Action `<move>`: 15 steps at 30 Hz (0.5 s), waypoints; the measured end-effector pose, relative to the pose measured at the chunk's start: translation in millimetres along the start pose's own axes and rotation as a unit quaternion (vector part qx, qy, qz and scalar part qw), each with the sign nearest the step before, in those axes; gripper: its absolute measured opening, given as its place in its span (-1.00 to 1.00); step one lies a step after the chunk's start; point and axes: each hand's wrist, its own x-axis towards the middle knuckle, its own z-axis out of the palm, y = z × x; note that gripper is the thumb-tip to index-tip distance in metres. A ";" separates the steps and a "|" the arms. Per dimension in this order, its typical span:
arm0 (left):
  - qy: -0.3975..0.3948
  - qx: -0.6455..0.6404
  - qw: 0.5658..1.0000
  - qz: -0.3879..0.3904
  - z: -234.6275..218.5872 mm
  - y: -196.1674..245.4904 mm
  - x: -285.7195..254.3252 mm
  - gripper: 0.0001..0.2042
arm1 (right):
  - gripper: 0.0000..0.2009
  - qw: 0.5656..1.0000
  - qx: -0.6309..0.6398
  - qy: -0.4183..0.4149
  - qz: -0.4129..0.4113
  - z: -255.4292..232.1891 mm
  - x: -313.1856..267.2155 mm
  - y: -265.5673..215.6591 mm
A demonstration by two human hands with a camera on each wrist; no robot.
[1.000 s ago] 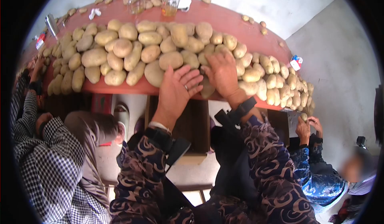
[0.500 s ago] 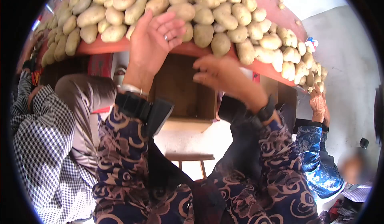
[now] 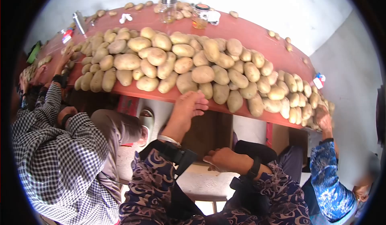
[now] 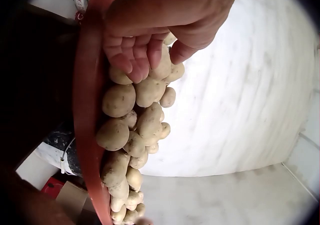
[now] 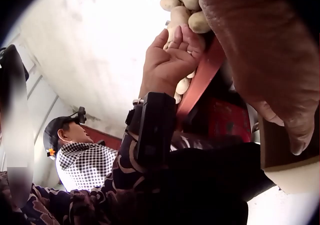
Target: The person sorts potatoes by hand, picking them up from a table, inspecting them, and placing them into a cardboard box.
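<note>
Potatoes [image 3: 203, 74] lie heaped along the near edge of a red table [image 3: 241, 28]. My left hand [image 3: 188, 109] is at that edge, palm turned up and fingers loosely bent, holding nothing; in the left wrist view the hand [image 4: 165, 25] is in front of the potatoes [image 4: 119, 100]. Lower and to the right, my right hand [image 3: 228, 160] hangs away from the table with its fingers bent loosely and no potato visible in it. The right wrist view shows this hand [image 5: 270, 60] large, beside a cardboard box [image 5: 280, 145].
Two glass jars [image 3: 168, 10] and a metal flask [image 3: 79, 22] stand farther back on the table. An open box [image 3: 209, 134] sits below the edge. A person in a checked top [image 3: 60, 152] is at left, another in blue [image 3: 331, 180] at right.
My right hand has left the potatoes and moved down toward my body. My left hand has stayed near the table edge. The head view has shifted, and the neighbour's hand at right has moved.
</note>
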 end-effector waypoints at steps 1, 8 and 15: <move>-0.006 0.006 1.000 0.000 -0.2 -0.8 -0.2 -0.84 | -0.63 1.000 -0.004 -0.031 0.003 -2.6 5.3 1.9; -0.002 0.048 0.999 -0.006 5.7 -7.0 2.7 -0.82 | -0.69 0.999 -0.010 -0.005 0.038 -8.5 47.2 23.7; -0.092 0.081 0.992 -0.032 11.6 -10.9 1.9 -0.71 | -0.71 0.999 0.012 -0.006 0.041 -2.7 50.7 27.2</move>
